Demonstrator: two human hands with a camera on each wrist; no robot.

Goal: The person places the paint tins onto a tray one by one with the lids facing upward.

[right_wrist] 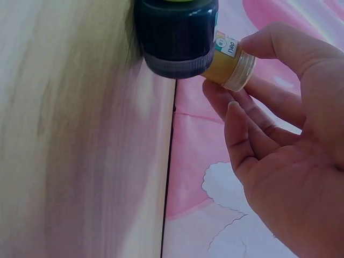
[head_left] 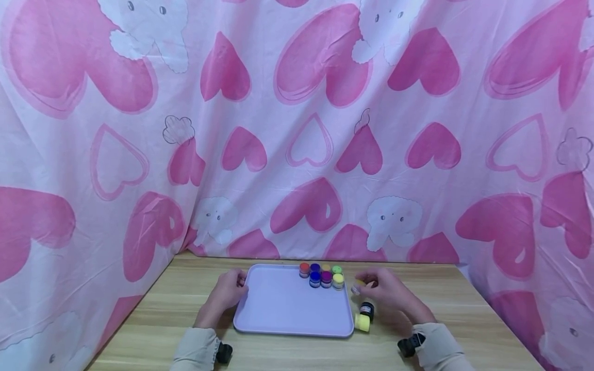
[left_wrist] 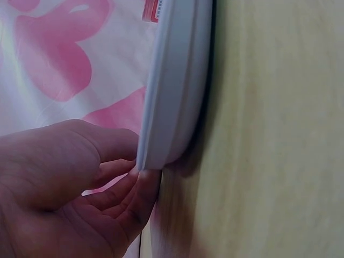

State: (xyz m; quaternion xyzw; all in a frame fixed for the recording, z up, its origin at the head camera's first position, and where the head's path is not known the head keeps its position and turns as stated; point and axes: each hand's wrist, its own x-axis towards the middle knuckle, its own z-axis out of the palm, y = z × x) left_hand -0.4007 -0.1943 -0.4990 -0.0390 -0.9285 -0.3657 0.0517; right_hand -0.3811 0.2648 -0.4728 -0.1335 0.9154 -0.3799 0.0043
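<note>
A lavender tray (head_left: 278, 314) lies on the wooden table (head_left: 464, 319). My left hand (head_left: 237, 283) grips its left rim; in the left wrist view the thumb lies over the tray's edge (left_wrist: 177, 80) and the fingers (left_wrist: 134, 188) curl under it. Several small paint jars (head_left: 321, 275) in red, blue, purple, yellow and green stand bunched at the tray's far right corner. Just right of the tray my right hand (head_left: 363, 286) pinches a small ochre-yellow jar (right_wrist: 228, 67) above the table. A black jar (head_left: 366, 309) and a yellow jar (head_left: 362, 322) lie below that hand.
A pink sheet with hearts (head_left: 297, 129) hangs behind and on both sides of the table, meeting it at the back edge. The black jar (right_wrist: 177, 37) looms close in the right wrist view. Black wrist cameras (head_left: 410, 344) sit on both sleeves.
</note>
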